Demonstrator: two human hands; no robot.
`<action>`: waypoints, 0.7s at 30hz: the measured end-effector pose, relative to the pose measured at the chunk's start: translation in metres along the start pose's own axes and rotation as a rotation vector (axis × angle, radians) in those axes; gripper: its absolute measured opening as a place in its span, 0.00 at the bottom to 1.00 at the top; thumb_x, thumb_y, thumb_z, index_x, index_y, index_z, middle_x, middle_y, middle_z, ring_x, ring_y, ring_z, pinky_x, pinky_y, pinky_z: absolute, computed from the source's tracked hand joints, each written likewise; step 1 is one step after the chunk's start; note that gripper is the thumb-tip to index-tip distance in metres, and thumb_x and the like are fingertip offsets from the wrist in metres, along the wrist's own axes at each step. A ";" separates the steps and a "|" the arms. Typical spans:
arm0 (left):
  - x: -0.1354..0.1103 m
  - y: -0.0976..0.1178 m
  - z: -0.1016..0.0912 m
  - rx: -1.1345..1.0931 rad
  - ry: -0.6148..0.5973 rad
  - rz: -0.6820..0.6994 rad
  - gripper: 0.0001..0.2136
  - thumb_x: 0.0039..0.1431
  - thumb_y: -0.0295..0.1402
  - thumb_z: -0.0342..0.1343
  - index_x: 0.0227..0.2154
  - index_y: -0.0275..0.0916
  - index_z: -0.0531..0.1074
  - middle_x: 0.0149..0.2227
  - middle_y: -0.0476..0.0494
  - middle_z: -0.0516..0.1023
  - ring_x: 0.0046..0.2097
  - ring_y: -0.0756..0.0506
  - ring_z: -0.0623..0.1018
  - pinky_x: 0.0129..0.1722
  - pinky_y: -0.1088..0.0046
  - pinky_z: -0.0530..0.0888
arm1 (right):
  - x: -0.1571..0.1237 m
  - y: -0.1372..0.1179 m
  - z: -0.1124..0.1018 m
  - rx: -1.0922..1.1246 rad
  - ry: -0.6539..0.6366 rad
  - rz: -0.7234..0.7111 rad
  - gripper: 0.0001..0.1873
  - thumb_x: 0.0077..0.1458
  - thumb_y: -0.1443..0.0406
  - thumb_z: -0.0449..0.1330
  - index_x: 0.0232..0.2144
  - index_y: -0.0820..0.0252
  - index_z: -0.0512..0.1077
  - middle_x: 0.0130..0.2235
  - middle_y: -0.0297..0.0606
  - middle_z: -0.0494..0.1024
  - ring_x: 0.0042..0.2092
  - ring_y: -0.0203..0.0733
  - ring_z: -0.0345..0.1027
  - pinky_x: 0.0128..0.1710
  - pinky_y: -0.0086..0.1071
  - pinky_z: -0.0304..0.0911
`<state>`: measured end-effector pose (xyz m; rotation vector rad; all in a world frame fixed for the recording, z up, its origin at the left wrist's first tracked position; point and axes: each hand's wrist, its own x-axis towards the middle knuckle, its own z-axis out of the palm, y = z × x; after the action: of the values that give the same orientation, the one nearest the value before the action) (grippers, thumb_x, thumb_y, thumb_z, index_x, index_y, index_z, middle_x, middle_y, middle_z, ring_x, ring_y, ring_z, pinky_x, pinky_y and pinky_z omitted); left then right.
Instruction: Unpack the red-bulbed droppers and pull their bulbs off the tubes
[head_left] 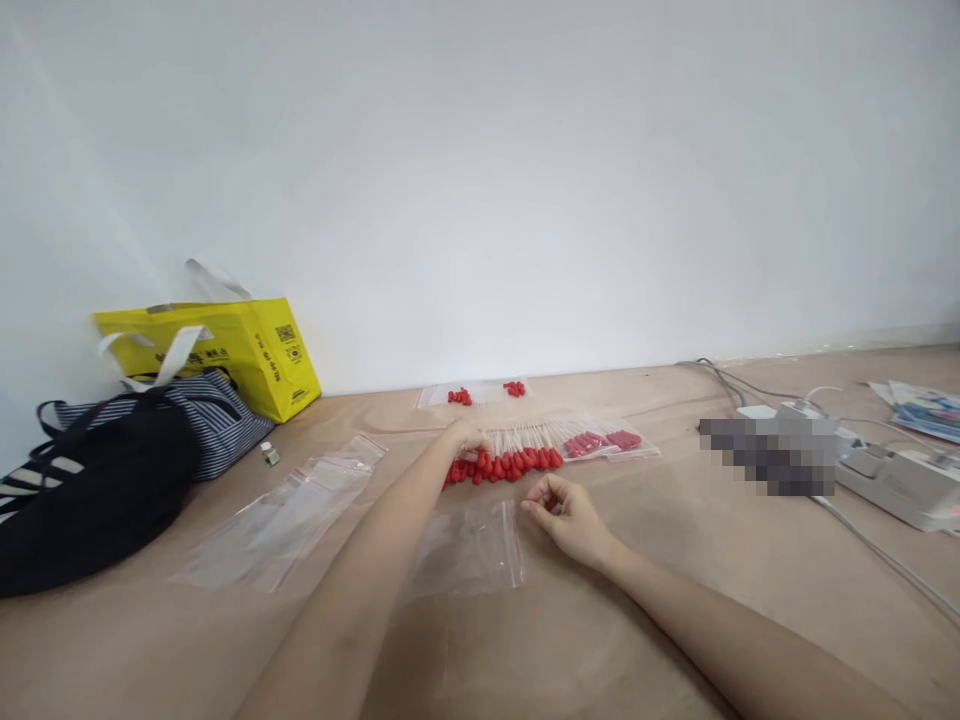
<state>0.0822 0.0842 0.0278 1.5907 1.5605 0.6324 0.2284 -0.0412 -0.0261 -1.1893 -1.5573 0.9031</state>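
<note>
A row of clear droppers with red bulbs (510, 462) lies on the beige floor (675, 520). My left hand (466, 437) reaches to the left end of the row, fingers curled down onto the droppers. My right hand (564, 510) rests palm up just in front of the row, fingers curled loosely and apparently holding nothing. An empty clear zip bag (469, 550) lies between my forearms. Filled zip bags with red bulbs (604, 441) sit right of the row, and two more bags of red pieces (484, 393) lie by the wall.
A stack of clear zip bags (289, 510) lies to the left. A black and striped bag (112, 470) and a yellow tote (240, 350) stand at the left wall. A small vial (269, 454) is near them. Power strips and cables (892, 475) lie right.
</note>
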 end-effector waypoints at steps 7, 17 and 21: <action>-0.003 0.005 -0.007 0.299 0.036 -0.117 0.13 0.57 0.35 0.48 0.44 0.36 0.64 0.45 0.43 0.67 0.42 0.46 0.71 0.40 0.63 0.70 | -0.001 0.000 -0.002 -0.081 -0.053 -0.009 0.06 0.43 0.63 0.56 0.22 0.61 0.65 0.21 0.30 0.68 0.23 0.30 0.58 0.23 0.25 0.54; -0.113 -0.032 -0.014 0.485 -0.019 0.524 0.09 0.49 0.37 0.54 0.33 0.40 0.71 0.38 0.44 0.73 0.43 0.43 0.71 0.45 0.67 0.65 | -0.010 -0.015 -0.001 -0.395 -0.165 0.076 0.16 0.42 0.51 0.58 0.20 0.58 0.69 0.21 0.30 0.70 0.23 0.33 0.60 0.22 0.26 0.49; -0.140 -0.065 -0.012 0.434 -0.054 0.609 0.17 0.53 0.41 0.49 0.46 0.42 0.65 0.50 0.42 0.66 0.51 0.43 0.65 0.51 0.65 0.62 | -0.011 -0.013 0.008 -0.296 -0.220 0.059 0.10 0.40 0.58 0.61 0.20 0.58 0.69 0.21 0.30 0.70 0.23 0.32 0.59 0.22 0.25 0.51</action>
<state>0.0191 -0.0555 0.0069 2.4295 1.2120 0.5776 0.2180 -0.0552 -0.0193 -1.3853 -1.8911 0.8867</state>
